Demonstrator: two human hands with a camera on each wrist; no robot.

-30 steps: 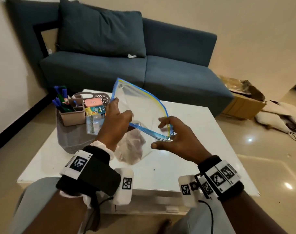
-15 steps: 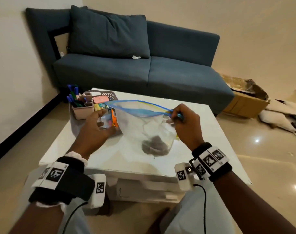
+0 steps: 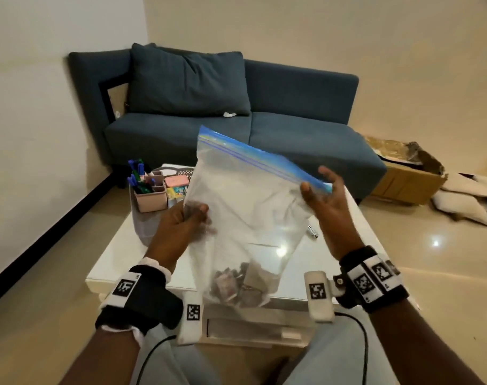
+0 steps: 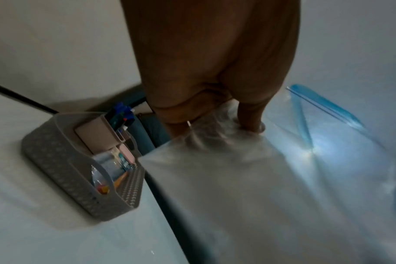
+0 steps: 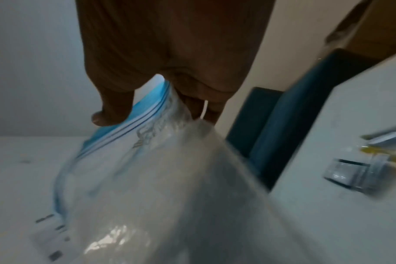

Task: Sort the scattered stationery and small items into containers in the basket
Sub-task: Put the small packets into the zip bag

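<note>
A clear zip bag (image 3: 248, 215) with a blue seal strip hangs upright over the white table (image 3: 345, 243), small dark items heaped in its bottom. My left hand (image 3: 193, 215) pinches the bag's left edge (image 4: 217, 135). My right hand (image 3: 320, 187) holds the right end of the seal strip (image 5: 145, 114), thumb on the near side and fingers behind. The grey basket (image 3: 145, 229) stands at the table's far left and holds a pink pen holder (image 3: 150, 200) with blue and green markers, a pink box and small packets; in the left wrist view the basket (image 4: 63, 167) sits left of the bag.
A small clear object (image 3: 312, 232) lies on the table right of the bag, also visible in the right wrist view as a clear object (image 5: 355, 175) beside a yellow-tipped item. A blue sofa (image 3: 264, 134) stands behind the table; a cardboard box (image 3: 403, 173) is on the floor at right.
The bag has gone from held open and level to hanging upright with the seal on top. My left hand moved to its left edge and my right hand rose with the strip's right end.
</note>
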